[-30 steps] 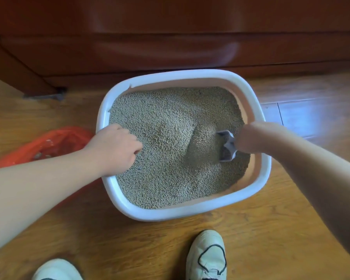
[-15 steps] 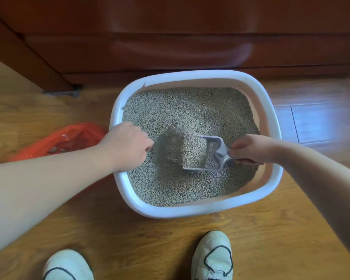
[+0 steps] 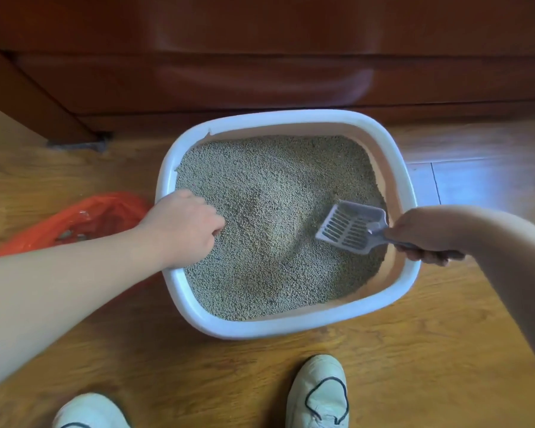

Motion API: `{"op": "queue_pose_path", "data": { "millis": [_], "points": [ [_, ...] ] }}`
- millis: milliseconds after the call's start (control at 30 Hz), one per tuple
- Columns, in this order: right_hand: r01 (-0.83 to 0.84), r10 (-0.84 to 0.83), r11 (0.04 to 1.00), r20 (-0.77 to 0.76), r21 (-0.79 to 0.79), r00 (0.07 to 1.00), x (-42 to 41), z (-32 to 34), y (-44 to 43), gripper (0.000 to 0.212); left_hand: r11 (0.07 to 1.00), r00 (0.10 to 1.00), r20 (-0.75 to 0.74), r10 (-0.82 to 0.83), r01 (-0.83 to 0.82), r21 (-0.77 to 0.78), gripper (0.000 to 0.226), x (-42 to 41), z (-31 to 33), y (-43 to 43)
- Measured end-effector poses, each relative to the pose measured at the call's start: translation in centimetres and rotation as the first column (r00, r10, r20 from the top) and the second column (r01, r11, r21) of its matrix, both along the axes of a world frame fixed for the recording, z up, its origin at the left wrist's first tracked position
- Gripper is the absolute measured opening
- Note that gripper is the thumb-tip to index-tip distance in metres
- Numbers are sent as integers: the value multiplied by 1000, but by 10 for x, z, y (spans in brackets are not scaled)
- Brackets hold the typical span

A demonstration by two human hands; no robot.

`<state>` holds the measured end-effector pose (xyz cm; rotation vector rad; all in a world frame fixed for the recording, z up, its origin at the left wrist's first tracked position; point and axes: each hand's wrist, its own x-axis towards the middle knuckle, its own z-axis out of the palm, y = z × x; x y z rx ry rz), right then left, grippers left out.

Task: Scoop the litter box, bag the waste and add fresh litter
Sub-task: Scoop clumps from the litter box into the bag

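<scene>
Emptied and lifted rightward, our scoop (image 3: pixel 351 227) sits gripped in our right hand (image 3: pixel 420 233), while our left hand (image 3: pixel 183 227), seemingly fisted, grips the litter box (image 3: pixel 291 325) rim.

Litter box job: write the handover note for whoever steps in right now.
Left hand: closed on the litter box at its left rim, steadying it.
Right hand: gripping the handle of the grey scoop, which is empty, tilted, at the right side of the litter.
Orange bag: open on the floor, left of the box.
Done: litter shows scoop furrows; no clumps visible on the surface.
Left: finish sifting, bag any waste, add fresh litter. No fresh litter supply is in view.
</scene>
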<state>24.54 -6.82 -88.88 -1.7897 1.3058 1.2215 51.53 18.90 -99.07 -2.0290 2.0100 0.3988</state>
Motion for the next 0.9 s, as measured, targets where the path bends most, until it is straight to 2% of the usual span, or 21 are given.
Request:
{"op": "queue_pose_path", "data": {
  "millis": [167, 333, 467, 567, 667, 900],
  "points": [
    [187, -187, 982, -63, -3, 980, -11, -9, 8, 46, 1000, 1000, -14, 11, -11, 4, 21, -1, 0, -1],
    [425, -419, 904, 96, -50, 903, -6, -21, 22, 45, 1000, 999, -35, 10, -11, -20, 24, -1, -1, -1],
    [347, -307, 923, 225, -167, 925, 5, -57, 33, 40, 999, 999, -33, 6, -7, -52, 23, 0, -4, 0],
    [471, -419, 875, 313, -112, 852, 15, -77, 45, 41, 999, 1000, -25, 0, -1, -46, 20, 1, -5, 0],
    [721, -683, 692, 367, 47, 632, 22, -91, 56, 41, 999, 999, -38, -6, 5, -37, 19, 2, -5, 1],
    [689, -592, 723, 562, 53, 577, 28, -103, 69, 29, 999, 998, -60, 2, -5, -46, 17, 3, -3, 2]
  ]
}}
